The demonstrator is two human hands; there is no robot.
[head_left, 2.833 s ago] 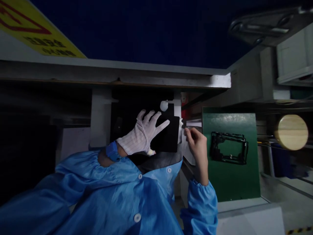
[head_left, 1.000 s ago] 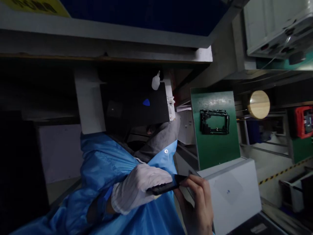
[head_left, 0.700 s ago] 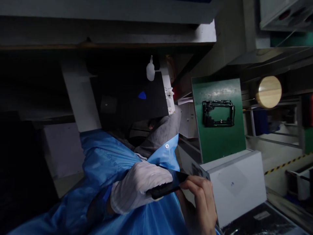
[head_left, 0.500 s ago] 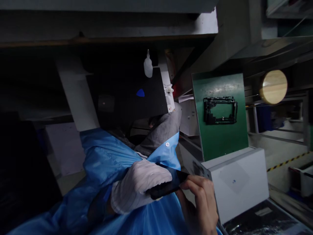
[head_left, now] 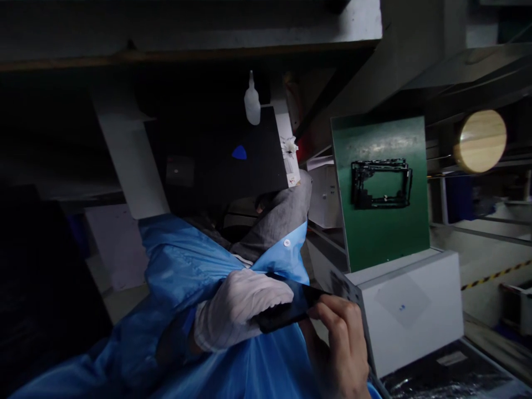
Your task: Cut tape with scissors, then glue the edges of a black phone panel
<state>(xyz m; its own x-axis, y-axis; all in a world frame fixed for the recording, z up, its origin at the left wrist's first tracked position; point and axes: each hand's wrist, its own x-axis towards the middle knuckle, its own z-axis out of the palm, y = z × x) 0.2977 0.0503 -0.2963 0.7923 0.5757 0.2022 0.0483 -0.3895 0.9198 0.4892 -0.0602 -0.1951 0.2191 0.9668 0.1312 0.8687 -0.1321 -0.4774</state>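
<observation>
A dark, glossy smartphone is held over my lap between both hands, tilted slightly. My left hand wears a white glove and is closed around its left end, covering much of that part. My bare right hand pinches the right end between thumb and fingers. The phone's rounded lower left corner shows below the glove. Its screen is dark, and I cannot make out details on it.
Ahead lies a black mat with a white dropper bottle and a blue triangular pick. To the right, black frames lie on a green board, beside a white box. A round wooden stool seat stands farther right.
The view has shifted slightly, so the board and stool sit a little farther right. Both hands keep hold of the phone, with hardly any change in grip.
</observation>
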